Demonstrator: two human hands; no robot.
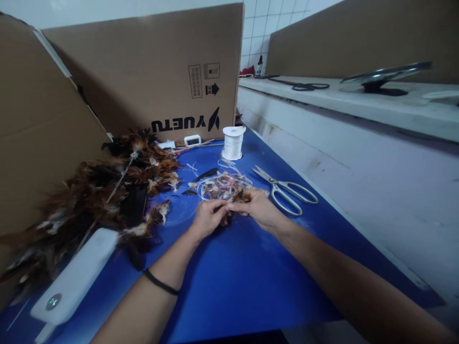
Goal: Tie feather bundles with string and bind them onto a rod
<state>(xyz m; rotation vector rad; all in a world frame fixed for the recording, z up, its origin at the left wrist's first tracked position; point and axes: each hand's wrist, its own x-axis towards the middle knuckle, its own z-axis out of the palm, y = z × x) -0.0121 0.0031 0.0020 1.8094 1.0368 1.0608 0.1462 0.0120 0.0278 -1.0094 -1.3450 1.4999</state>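
While hands pinch a feather tuft | scissors lie near table's right edge | bare room between forearms

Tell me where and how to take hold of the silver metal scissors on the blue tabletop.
The silver metal scissors are probably best gripped by both looped handles, with the bare right hand coming from the near right. The handles lie spread toward that side, while the slightly parted blades point away and to the left.

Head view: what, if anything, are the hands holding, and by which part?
The right hand appears to pinch a small brown feather tuft; which part is gripped is hidden. The left hand touches the right, its own grip unclear.
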